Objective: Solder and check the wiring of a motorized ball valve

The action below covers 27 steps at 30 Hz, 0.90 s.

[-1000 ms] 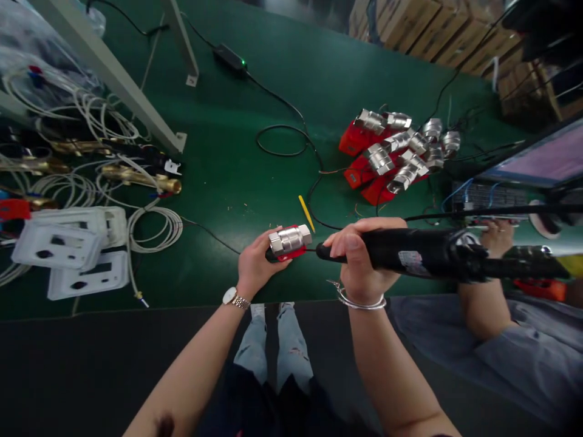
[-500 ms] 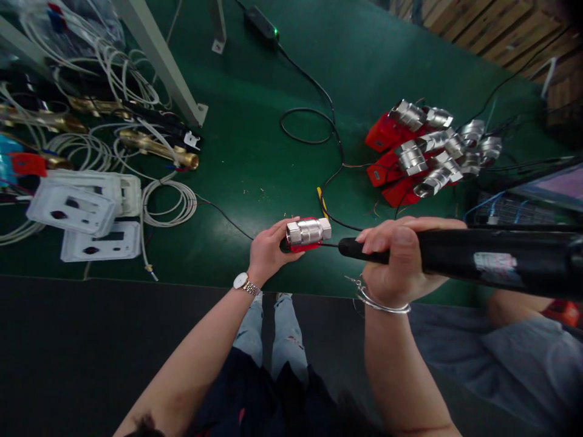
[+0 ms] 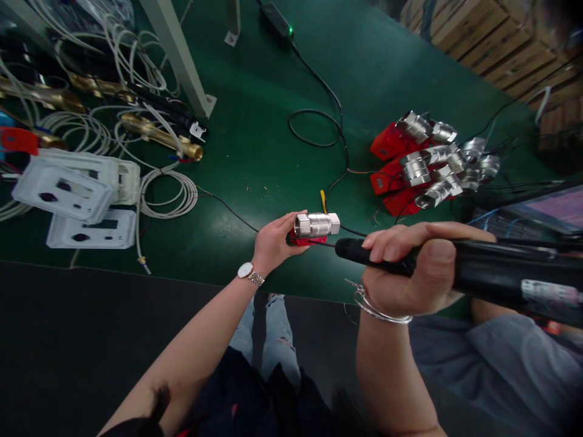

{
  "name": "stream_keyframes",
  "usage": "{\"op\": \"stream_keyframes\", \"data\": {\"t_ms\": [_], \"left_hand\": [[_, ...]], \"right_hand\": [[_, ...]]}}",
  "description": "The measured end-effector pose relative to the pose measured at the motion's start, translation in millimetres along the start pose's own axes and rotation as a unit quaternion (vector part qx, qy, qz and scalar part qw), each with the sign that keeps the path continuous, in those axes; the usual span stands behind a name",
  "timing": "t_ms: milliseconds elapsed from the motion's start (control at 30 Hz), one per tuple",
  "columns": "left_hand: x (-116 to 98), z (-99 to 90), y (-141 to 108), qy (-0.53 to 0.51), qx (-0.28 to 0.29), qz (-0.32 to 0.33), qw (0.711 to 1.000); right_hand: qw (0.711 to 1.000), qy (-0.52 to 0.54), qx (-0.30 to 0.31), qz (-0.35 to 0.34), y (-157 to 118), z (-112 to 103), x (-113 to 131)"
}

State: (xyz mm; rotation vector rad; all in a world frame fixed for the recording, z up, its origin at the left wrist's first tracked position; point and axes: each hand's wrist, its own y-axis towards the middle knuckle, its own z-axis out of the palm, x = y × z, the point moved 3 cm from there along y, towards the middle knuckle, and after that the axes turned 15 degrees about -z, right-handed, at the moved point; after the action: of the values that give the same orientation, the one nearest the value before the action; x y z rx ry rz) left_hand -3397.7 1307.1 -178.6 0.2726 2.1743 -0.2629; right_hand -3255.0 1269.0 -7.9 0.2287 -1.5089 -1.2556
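My left hand (image 3: 274,244) is closed around the near end of a motorized ball valve, its steel body (image 3: 317,224) on top of a red actuator housing (image 3: 306,240). My right hand (image 3: 419,267) grips a black electric screwdriver (image 3: 496,273), held almost level. The screwdriver's thin bit (image 3: 324,244) reaches the red housing from the right; the housing hides where its tip ends. A yellow-sleeved piece (image 3: 323,201) stands just behind the valve. A dark cable (image 3: 228,213) runs from near my left hand to a coiled grey cable (image 3: 169,195).
Several red-and-steel valves (image 3: 415,169) are heaped at the back right. At left lie white plastic covers (image 3: 91,230), brass fittings (image 3: 189,149) and coiled cables. A metal post (image 3: 182,60) stands on the green table (image 3: 255,121). A co-worker's leg (image 3: 505,346) is at right.
My right hand and the screwdriver have shifted a little in view, with the bit still at the housing. The valve appears slightly higher and further right; the whole view has also shifted.
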Motion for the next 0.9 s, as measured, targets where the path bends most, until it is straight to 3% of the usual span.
{"op": "stream_keyframes", "data": {"t_ms": [633, 900], "left_hand": [[3.6, -0.7, -0.4, -0.053, 0.015, -0.002, 0.998], [2.2, -3.6, 0.0, -0.062, 0.017, 0.005, 0.998]], "right_hand": [[0.996, 0.018, 0.079, 0.025, -22.9, 33.7, -5.1], [0.997, 0.042, 0.061, 0.027, -19.1, 31.1, 0.9]]}}
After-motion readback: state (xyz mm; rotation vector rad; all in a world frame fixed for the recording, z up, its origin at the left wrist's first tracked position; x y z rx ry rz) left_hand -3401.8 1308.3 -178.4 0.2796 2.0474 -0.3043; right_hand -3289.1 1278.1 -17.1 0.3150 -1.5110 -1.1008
